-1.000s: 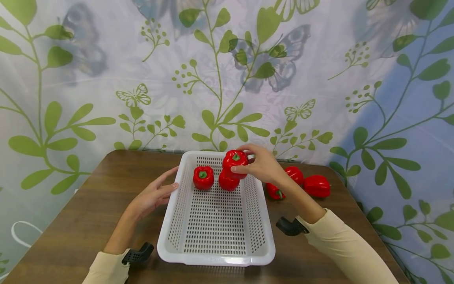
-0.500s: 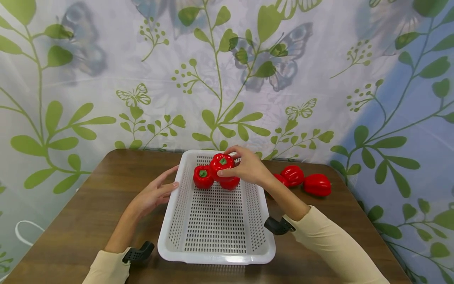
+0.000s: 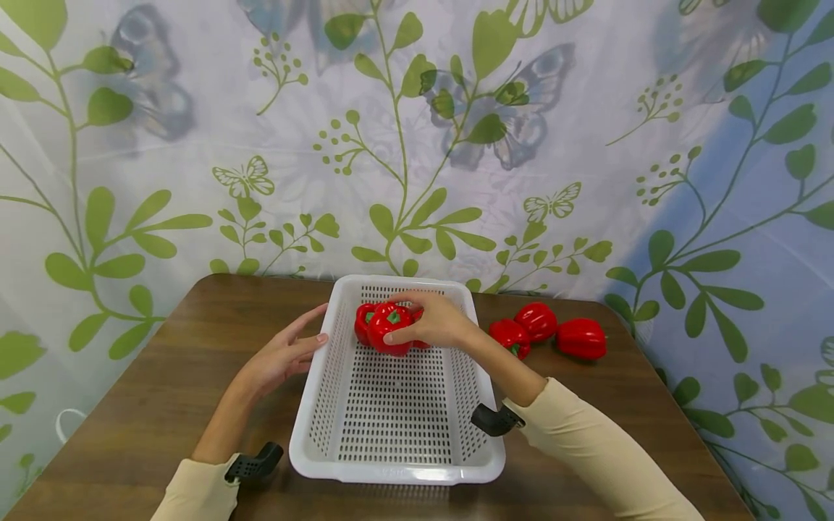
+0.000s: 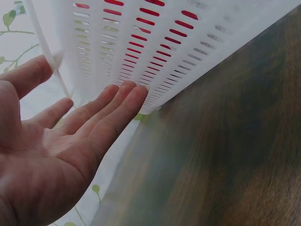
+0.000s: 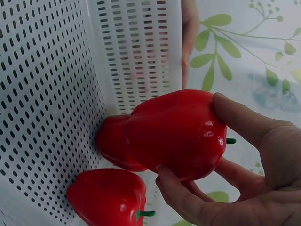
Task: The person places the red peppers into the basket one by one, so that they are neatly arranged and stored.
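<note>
My right hand (image 3: 433,318) holds a red bell pepper (image 3: 389,333) between thumb and fingers, its green stem turned up, above the far part of a white perforated plastic basket (image 3: 397,475). Two more red bell peppers are inside: one (image 3: 363,324) shows beside the held pepper, the other (image 5: 108,195) is mostly hidden in the head view. The right wrist view has the held pepper raised off the basket floor, overlapping one of them. My left hand (image 3: 287,354) rests against the basket's left side, thumb at the rim, with fingers extended along the outer wall in the left wrist view.
Three red bell peppers, a front one (image 3: 510,337), a rear one (image 3: 536,321) and a right one (image 3: 581,339), lie on the brown wooden table (image 3: 195,362) right of the basket. A leaf-and-butterfly patterned cloth (image 3: 293,145) hangs behind the table.
My right hand has carried its pepper left and lower, from the basket's right side to the front of the two peppers inside. The left hand and basket stay put.
</note>
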Demonstrator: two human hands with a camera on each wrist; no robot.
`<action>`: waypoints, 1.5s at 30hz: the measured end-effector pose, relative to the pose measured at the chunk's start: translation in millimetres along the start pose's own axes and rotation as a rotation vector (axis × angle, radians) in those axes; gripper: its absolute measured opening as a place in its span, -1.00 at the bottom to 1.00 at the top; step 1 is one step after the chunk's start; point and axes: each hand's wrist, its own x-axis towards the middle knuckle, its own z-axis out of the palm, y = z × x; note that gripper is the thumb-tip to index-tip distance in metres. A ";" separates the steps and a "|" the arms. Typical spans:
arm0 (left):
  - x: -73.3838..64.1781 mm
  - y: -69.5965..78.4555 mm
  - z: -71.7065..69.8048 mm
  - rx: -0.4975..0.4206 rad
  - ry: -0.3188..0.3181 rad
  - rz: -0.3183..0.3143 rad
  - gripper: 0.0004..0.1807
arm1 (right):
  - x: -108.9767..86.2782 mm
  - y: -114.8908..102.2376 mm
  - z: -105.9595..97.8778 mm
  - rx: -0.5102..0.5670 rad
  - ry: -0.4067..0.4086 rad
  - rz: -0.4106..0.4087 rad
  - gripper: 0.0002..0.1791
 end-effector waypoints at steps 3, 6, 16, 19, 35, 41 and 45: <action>0.4 0.9 0.6 0.000 0.009 -0.006 -0.26 | 1.8 -0.9 4.9 -0.024 -0.010 -0.014 -0.29; 0.3 2.2 0.7 -0.001 0.014 -0.009 -0.26 | 4.2 -2.6 9.5 -0.035 -0.026 -0.022 -0.29; 1.8 1.3 -0.5 -0.002 0.016 -0.011 -0.25 | 15.7 -0.7 27.6 -0.037 -0.142 0.045 -0.30; 1.3 0.4 0.0 0.003 0.019 -0.010 -0.24 | 17.6 -0.1 32.8 -0.067 -0.148 0.031 -0.29; -0.1 -5.6 1.2 0.025 0.018 0.014 -0.22 | 22.1 3.1 49.8 -0.139 -0.154 0.025 -0.26; -0.5 -4.6 1.8 0.026 0.008 0.014 -0.24 | 19.4 3.6 51.2 -0.131 -0.166 0.023 -0.26; -0.3 -4.6 1.4 0.026 0.012 0.004 -0.25 | 19.3 3.8 52.1 -0.127 -0.163 0.029 -0.27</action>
